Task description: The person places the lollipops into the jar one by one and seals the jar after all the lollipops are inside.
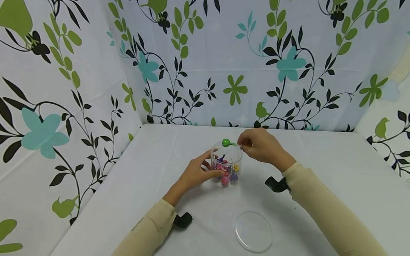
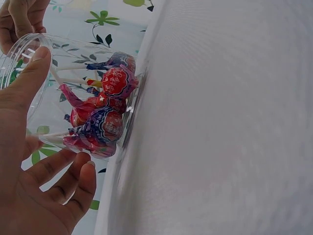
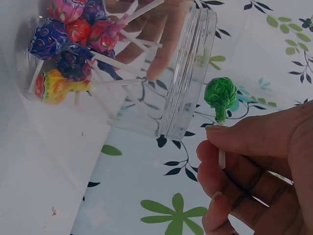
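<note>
A clear round jar (image 1: 236,154) stands on the table with several wrapped lollipops (image 2: 105,115) in pink, red, blue, purple and yellow lying at its bottom. My left hand (image 1: 196,173) holds the jar from its left side, thumb (image 2: 34,73) along the near wall and fingers spread round the far side. Just above the jar's mouth, my right hand (image 1: 261,145) pinches the white stick of a green lollipop (image 3: 220,93) between thumb and fingers. Its wrapped head points left, over the rim in the head view and outside the jar.
A clear round lid (image 1: 254,232) lies flat on the white table (image 1: 199,240), nearer than the jar and to its right. Patterned cloth (image 1: 201,73) with leaves and birds hangs behind and at both sides. A black wrist mount (image 1: 276,184) hangs below each forearm.
</note>
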`<act>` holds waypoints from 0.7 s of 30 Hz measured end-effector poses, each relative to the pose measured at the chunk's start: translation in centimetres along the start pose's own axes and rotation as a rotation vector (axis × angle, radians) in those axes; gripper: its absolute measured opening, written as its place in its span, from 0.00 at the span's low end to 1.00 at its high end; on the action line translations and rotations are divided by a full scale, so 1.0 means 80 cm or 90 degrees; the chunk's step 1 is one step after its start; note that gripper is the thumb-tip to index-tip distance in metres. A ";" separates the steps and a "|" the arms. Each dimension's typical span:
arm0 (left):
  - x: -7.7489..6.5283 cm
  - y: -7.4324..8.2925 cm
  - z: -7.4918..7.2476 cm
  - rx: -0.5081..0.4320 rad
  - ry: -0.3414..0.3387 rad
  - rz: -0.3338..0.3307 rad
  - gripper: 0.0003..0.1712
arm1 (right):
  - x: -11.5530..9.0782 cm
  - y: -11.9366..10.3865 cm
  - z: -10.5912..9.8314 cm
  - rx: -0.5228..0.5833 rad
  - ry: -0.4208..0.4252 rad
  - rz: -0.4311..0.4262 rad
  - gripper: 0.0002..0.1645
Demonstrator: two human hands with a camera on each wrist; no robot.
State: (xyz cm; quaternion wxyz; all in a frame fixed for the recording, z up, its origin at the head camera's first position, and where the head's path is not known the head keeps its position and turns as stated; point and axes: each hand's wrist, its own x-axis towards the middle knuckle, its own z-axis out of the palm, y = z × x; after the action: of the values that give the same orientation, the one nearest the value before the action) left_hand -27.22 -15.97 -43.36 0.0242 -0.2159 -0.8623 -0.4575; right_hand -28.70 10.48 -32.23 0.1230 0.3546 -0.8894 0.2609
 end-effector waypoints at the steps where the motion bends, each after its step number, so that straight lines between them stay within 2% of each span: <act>1: 0.000 0.000 0.000 -0.001 0.000 0.001 0.45 | 0.000 0.000 0.001 0.000 0.001 -0.003 0.06; 17: -0.001 -0.002 0.000 0.005 0.000 0.016 0.49 | 0.003 -0.004 0.011 0.002 -0.012 -0.019 0.08; 21: -0.001 -0.003 0.000 0.001 0.001 0.018 0.47 | 0.005 -0.005 0.010 -0.008 -0.035 -0.005 0.07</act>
State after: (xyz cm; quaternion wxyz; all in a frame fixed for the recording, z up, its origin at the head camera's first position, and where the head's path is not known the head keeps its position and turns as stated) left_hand -27.24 -16.10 -43.54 0.0315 -0.2275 -0.8594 -0.4568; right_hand -28.73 9.52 -32.60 0.1014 0.3642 -0.8929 0.2446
